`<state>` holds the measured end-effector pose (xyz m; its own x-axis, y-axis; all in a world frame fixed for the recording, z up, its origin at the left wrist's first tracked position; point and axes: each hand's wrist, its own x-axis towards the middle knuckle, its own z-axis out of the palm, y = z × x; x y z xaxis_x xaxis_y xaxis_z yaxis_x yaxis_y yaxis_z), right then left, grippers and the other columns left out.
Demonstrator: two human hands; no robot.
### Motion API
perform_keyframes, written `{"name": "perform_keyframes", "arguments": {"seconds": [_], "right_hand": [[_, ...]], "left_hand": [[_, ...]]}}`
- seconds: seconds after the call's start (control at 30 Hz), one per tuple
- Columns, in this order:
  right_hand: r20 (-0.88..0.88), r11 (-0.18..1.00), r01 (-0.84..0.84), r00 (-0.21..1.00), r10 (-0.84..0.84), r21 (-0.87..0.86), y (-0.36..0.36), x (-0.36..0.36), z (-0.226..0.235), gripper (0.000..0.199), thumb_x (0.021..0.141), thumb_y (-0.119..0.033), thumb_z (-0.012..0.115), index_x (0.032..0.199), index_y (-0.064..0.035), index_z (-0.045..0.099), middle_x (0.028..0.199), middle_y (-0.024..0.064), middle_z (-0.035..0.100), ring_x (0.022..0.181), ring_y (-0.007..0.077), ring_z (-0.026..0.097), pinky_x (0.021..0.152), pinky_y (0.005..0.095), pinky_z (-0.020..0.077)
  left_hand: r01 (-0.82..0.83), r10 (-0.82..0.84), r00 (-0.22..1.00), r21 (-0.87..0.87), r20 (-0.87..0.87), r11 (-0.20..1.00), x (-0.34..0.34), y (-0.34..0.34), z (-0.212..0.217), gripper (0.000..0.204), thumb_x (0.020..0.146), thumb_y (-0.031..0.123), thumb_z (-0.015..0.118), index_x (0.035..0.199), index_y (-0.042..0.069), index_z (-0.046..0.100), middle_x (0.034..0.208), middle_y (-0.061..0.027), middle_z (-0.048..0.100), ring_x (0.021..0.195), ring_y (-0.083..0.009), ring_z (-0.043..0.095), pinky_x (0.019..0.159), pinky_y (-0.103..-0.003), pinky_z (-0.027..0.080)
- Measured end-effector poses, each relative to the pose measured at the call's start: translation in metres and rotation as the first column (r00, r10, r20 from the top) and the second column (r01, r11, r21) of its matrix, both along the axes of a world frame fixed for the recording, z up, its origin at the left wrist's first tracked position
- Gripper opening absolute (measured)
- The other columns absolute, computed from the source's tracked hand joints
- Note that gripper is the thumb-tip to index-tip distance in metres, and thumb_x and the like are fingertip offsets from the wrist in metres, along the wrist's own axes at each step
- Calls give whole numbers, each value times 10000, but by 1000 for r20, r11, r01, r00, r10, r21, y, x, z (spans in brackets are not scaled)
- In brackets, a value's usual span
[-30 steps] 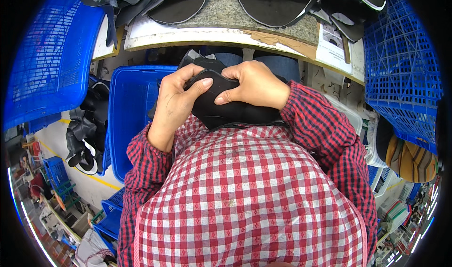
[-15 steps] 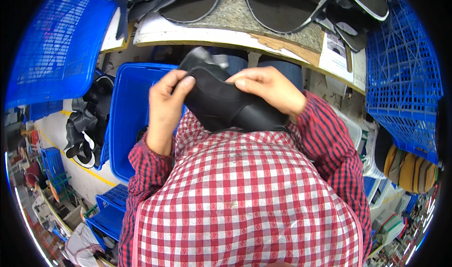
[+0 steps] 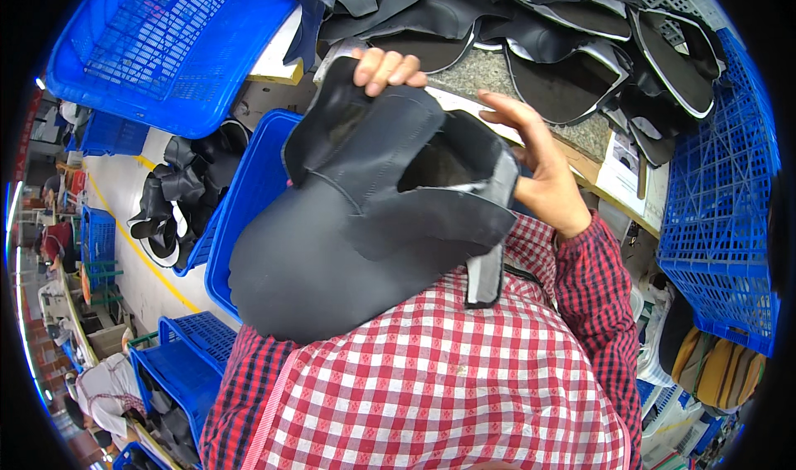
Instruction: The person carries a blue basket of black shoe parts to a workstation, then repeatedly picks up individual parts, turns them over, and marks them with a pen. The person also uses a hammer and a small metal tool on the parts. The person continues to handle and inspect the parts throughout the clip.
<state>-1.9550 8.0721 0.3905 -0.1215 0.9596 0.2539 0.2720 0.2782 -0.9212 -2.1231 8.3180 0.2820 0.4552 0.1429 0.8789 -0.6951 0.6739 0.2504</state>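
Observation:
A black leather shoe upper (image 3: pixel 307 254) hangs before my chest, its rounded toe part toward the lower left. Stitching runs along its middle, and a pale lining edge shows beside its opening. My left hand (image 3: pixel 386 70) grips the upper's far edge, with its fingers folded over the top; the thumb and palm are hidden behind the leather. Beside the upper's right end is my right hand (image 3: pixel 543 167), its fingers stretched and apart. Its thumb lies close against the pale edge; whether it touches cannot be made out.
Several more black uppers (image 3: pixel 564 89) lie piled on the workbench (image 3: pixel 593 167) ahead. A blue crate (image 3: pixel 157 55) stands far left, another blue crate (image 3: pixel 717 213) right. A deep blue bin (image 3: pixel 249 196) sits left of my lap, near black pieces (image 3: pixel 191 172) heaped in a container.
The upper has been raised and turned, so its broad outer face now shows. My left hand has moved up to its far edge. My right hand has let go and spread its fingers.

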Motion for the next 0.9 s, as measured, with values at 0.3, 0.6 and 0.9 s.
{"name": "perform_keyframes", "arguments": {"seconds": [0.3, 0.6, 0.9], "right_hand": [[-45, 913, -406, 914, 404, -49, 31, 13, -11, 328, 772, -51, 820, 1037, -59, 627, 1011, 29, 651, 996, 142, 616, 882, 303, 494], [111, 871, -290, 927, 359, -396, 1, 101, 0, 212, 872, -80, 784, 1038, -32, 662, 982, 17, 592, 952, 126, 586, 850, 297, 482], [-104, 874, -319, 948, 302, -367, 1, 92, -5, 191, 910, -101, 761, 1051, -39, 648, 970, -1, 573, 923, 109, 571, 844, 281, 480]], "left_hand": [[-79, -62, 867, -259, -494, 963, -28, -56, 1, 341, 1106, 356, 410, 1000, 133, 646, 1023, -33, 663, 1120, -170, 519, 1074, -358, 379], [-295, 821, 250, 767, -514, 570, -110, -113, 114, 464, 935, 271, 683, 1290, -18, 607, 1305, -169, 631, 1265, -277, 584, 1086, -397, 446], [-364, 948, 304, 908, -95, 208, -19, -155, 91, 295, 816, 84, 773, 1090, 53, 668, 1131, -98, 645, 1033, -286, 578, 918, -371, 474]]}}
